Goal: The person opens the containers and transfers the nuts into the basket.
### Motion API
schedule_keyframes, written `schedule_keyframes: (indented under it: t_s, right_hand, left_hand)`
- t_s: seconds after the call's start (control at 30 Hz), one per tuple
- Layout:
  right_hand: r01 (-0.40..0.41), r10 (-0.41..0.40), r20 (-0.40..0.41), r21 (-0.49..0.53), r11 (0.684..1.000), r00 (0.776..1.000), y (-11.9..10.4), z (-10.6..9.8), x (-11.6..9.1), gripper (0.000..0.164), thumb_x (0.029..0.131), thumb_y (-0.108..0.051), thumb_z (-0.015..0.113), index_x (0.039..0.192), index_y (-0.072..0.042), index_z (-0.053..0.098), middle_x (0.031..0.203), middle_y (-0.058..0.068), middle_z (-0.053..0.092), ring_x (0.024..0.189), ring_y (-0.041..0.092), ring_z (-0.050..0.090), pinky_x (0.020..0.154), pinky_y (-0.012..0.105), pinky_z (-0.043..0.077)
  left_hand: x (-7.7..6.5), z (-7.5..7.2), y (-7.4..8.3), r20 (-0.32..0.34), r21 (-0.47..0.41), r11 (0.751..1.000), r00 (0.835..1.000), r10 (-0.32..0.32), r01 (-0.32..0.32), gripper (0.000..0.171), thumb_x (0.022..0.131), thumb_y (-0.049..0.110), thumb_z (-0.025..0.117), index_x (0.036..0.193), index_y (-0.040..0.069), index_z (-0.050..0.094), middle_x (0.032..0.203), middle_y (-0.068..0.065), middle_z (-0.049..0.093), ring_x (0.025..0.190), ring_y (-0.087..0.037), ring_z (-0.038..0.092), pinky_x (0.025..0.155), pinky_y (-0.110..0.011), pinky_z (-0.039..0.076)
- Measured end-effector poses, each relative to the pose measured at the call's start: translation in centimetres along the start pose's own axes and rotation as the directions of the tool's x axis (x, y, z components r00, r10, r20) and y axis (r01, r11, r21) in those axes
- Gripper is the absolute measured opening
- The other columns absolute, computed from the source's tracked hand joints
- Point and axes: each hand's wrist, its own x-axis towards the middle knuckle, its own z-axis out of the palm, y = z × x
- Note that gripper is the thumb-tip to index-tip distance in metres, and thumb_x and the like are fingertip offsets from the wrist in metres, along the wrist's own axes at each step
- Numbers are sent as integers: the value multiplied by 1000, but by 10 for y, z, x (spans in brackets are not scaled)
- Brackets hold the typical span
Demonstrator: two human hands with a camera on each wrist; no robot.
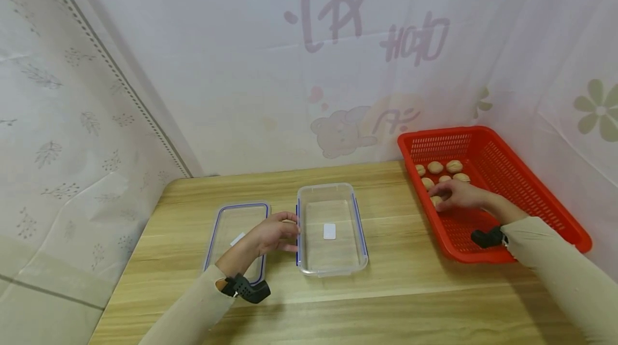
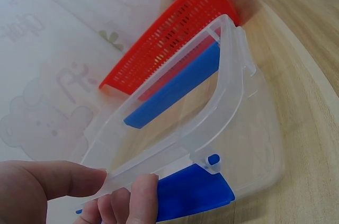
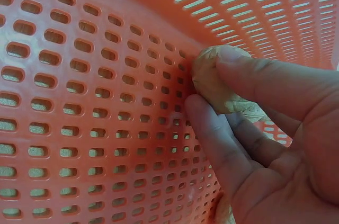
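My left hand (image 1: pixel 277 233) is at the left long side of a clear plastic food container (image 1: pixel 328 256) with blue side latches. In the left wrist view the thumb lies over the rim and the curled fingers grip from outside, beside a blue latch (image 2: pixel 196 192). Inside a red plastic basket (image 1: pixel 519 184), my right hand (image 1: pixel 458 196) pinches a walnut (image 3: pixel 212 78) between thumb and fingers, close to the perforated surface in the right wrist view. Several other walnuts (image 1: pixel 454 166) lie in the basket's left part, just beyond this hand.
A clear lid with a blue seal (image 1: pixel 244 206) lies on the wooden table (image 1: pixel 386 307) left of the container, partly behind my left forearm. A white label (image 1: pixel 329 231) shows at the container's bottom. Patterned white curtains (image 1: pixel 241 93) hang behind the table and along both sides.
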Motion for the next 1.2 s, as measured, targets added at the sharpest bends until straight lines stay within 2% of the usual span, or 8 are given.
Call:
schedule_keyframes:
  t_s: [0.27, 0.5, 0.67, 0.8, 0.93, 1.0, 1.2]
  right_hand:
    - [23, -23, -2, 5, 1000, 1000, -3, -1, -3, 44, 91, -19, 76, 129, 2, 64, 117, 14, 62, 101, 26, 53, 87, 37, 50]
    - [29, -29, 1, 24, 999, 1000, -1, -1, -4, 46, 91, -17, 76, 130, 2, 63, 114, 12, 63, 97, 24, 53, 84, 34, 49]
    - [47, -47, -3, 25, 999, 999, -1, -2, -6, 46, 91, -16, 75, 130, 4, 62, 121, 16, 64, 98, 23, 55, 84, 33, 51]
    - [52, -52, -8, 20, 998, 999, -2, -1, -7, 46, 92, -15, 75, 130, 5, 62, 124, 18, 65, 103, 27, 58, 87, 35, 53]
    - [66, -66, -8, 17, 998, 998, -3, -1, -8, 47, 92, -15, 75, 131, 6, 60, 127, 22, 64, 114, 37, 60, 96, 48, 55]
    - [68, -68, -10, 10, 998, 998, -4, -2, -9, 48, 91, -16, 76, 131, 6, 61, 128, 22, 64, 116, 38, 60, 98, 50, 55]
    - [45, -46, -38, -16, 999, 998, -8, -11, -13, 47, 90, -20, 78, 130, 1, 64, 125, 16, 66, 111, 29, 60, 93, 38, 54]
  left_hand:
    - [0, -1, -1, 2, -8, 1000, 1000, -2, 2, 39, 92, -1, 56, 128, -6, 43, 91, -6, 53, 86, -17, 54, 77, -37, 65]
    - [0, -1, -1, 8, -4, 1000, 1000, -1, 1, 39, 92, -1, 56, 128, -6, 43, 92, -6, 53, 85, -17, 54, 77, -37, 65]
    - [-1, 0, 0, 9, -4, 1000, 1000, 1, -1, 38, 92, 0, 56, 127, -6, 43, 92, -6, 53, 86, -17, 54, 77, -37, 65]
    - [-1, 0, 0, 6, -8, 1000, 1000, 3, -3, 38, 92, 0, 56, 128, -6, 43, 92, -6, 53, 86, -17, 54, 77, -38, 65]
    - [-1, 0, -1, 2, -11, 1000, 1000, 4, -4, 38, 92, 0, 56, 127, -6, 43, 93, -6, 53, 86, -17, 54, 77, -38, 65]
    - [-1, -1, -1, 4, -9, 1000, 1000, 3, -3, 38, 92, 0, 56, 127, -6, 43, 93, -6, 53, 86, -17, 54, 78, -38, 65]
    - [-1, -1, 1, 7, 2, 1000, 1000, 2, -2, 39, 93, 1, 58, 129, -6, 43, 94, -6, 54, 86, -17, 54, 79, -39, 65]
